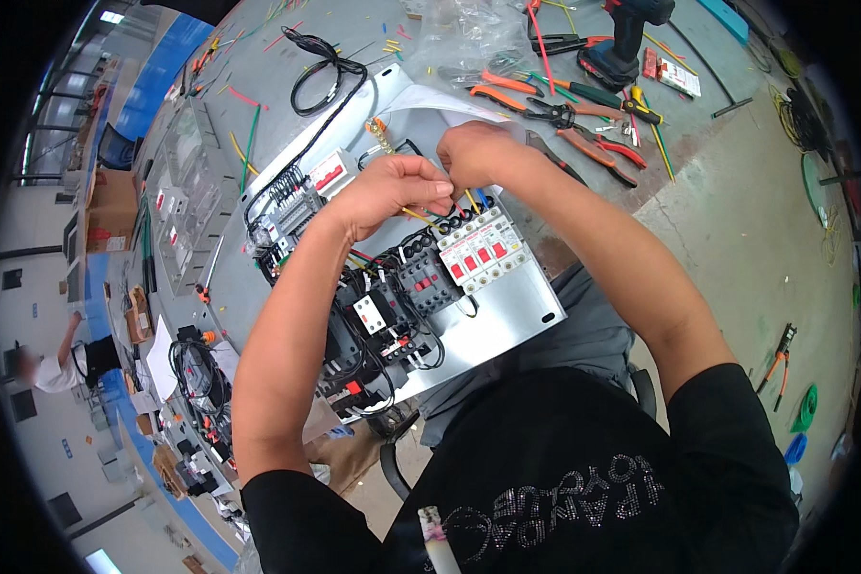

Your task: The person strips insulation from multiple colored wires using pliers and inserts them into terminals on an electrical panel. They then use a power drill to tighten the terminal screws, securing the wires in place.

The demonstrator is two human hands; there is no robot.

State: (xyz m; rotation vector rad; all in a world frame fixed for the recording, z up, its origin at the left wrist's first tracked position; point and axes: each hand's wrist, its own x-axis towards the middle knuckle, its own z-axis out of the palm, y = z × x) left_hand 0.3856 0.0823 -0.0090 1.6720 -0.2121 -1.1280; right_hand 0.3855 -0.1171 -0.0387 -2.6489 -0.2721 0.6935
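Note:
A metal mounting plate (507, 330) lies tilted before me, covered with electrical parts. My left hand (387, 196) is closed in a pinch above a white circuit breaker with red switches (478, 251); what its fingertips hold is too small to make out. A yellow wire (421, 218) runs below those fingers. Touching or nearly touching them, my right hand (476, 158) is curled closed around wires rising from the breaker's top terminals. A blue wire (483, 199) shows beneath it. Left of the breaker sit a dark contactor (427, 283) and a smaller breaker (330, 172).
Pliers (555, 113), a screwdriver (631, 103) and a cordless drill (624, 43) lie at the far right of the grey table. A coiled black cable (325, 72) rests beyond the plate. A clear plastic cover (187, 196) is at left. Another person (62, 368) stands farther left.

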